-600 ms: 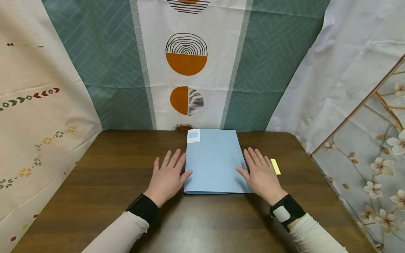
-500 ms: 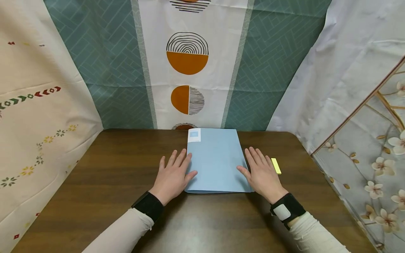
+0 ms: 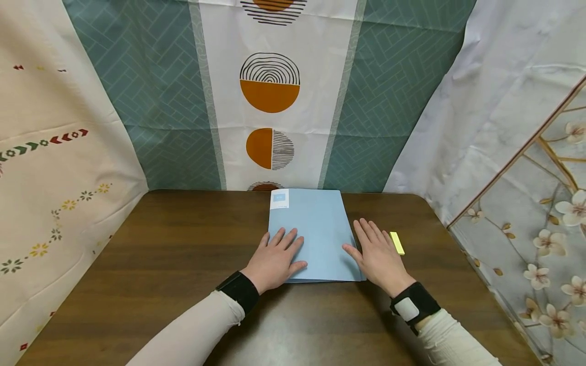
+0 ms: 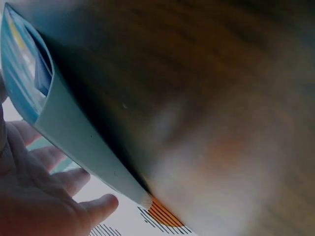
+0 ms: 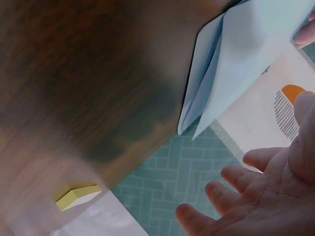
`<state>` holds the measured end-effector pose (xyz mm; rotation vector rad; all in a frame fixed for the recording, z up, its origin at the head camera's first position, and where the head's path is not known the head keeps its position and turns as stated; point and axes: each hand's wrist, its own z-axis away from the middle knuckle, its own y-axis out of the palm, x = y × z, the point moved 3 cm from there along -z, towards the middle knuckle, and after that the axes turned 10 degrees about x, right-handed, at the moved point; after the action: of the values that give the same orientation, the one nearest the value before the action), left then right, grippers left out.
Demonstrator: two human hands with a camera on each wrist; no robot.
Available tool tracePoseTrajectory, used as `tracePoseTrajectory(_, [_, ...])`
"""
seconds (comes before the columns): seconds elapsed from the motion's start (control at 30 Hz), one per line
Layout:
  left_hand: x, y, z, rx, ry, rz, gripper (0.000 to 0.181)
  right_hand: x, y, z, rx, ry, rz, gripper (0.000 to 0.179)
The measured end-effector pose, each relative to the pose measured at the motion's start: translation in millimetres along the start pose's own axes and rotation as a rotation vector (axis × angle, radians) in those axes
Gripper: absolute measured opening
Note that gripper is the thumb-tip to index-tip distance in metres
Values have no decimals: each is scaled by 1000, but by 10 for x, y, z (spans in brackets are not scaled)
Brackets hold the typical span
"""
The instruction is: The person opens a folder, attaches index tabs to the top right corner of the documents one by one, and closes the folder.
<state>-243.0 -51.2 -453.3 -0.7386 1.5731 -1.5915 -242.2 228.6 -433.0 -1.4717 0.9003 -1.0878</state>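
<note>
A light blue folder [image 3: 320, 229] with a white label in its far left corner lies on the table. My left hand [image 3: 273, 262], fingers straight and spread, is over the folder's near left part; whether it touches the cover cannot be told. In the left wrist view the folder's smooth spine [image 4: 88, 137] faces the camera, and papers show inside its end. My right hand [image 3: 379, 254] is spread flat by the right edge, its thumb over the cover. In the right wrist view the folder's loose side [image 5: 241, 59] gapes slightly, and that hand grips nothing.
A small yellow pad [image 3: 397, 243], like sticky notes, lies just right of my right hand. The brown wooden table [image 3: 183, 234] ends at patterned cloths hanging at the back [image 3: 183, 101] and both sides.
My left hand has moved right, from beside the folder's left edge to over its cover. My right hand stays nearly still, and the folder has not visibly shifted on the table.
</note>
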Motion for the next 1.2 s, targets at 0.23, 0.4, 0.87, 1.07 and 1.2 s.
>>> tracePoseTrajectory(0.23, [-55,4,0,51,8,-15,70,-18,25,30,-6,3,2,80])
tracePoseTrajectory(0.4, [-109,55,62,70,4,-17,69,-15,86,102,-12,-5,4,79])
tracePoseTrajectory(0.87, [-73,9,168,62,10,-40,66,24,73,79,-34,-39,-6,79])
tracePoseTrajectory(1.07, [-49,-1,268,64,18,-45,66,74,63,91,-32,-59,-13,79])
tracePoseTrajectory(1.2, [-19,-1,363,71,27,-44,66,133,78,105,-11,-82,-23,80])
